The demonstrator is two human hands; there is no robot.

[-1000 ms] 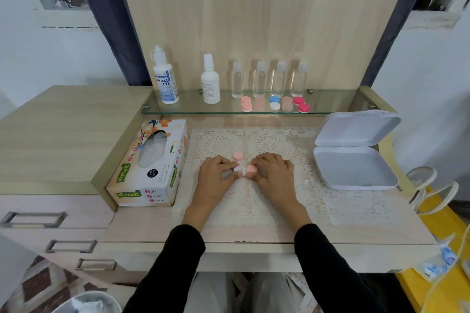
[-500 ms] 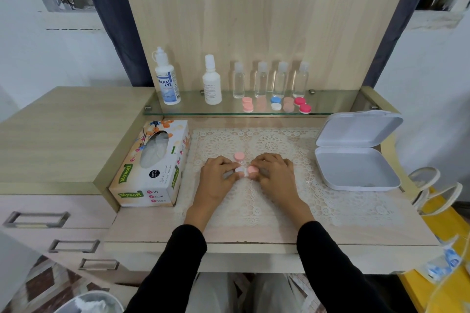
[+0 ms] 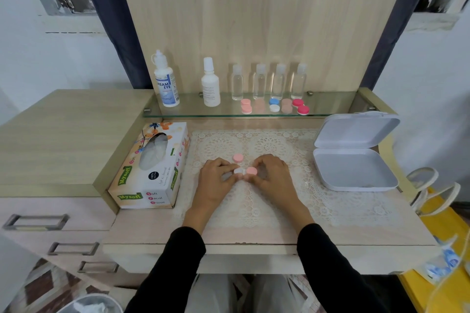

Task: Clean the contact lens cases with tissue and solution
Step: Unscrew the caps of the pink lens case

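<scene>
Both hands meet at the middle of a lace mat (image 3: 292,201) on a pale wood desk (image 3: 241,234). The left hand (image 3: 216,183) and right hand (image 3: 276,180) pinch a small plastic contact lens case (image 3: 244,171), one well white, one capped pink. A loose round pink cap (image 3: 238,158) lies just behind. A cardboard tissue box (image 3: 152,168) stands at the left edge, an open white hinged box (image 3: 353,160) at the right.
</scene>
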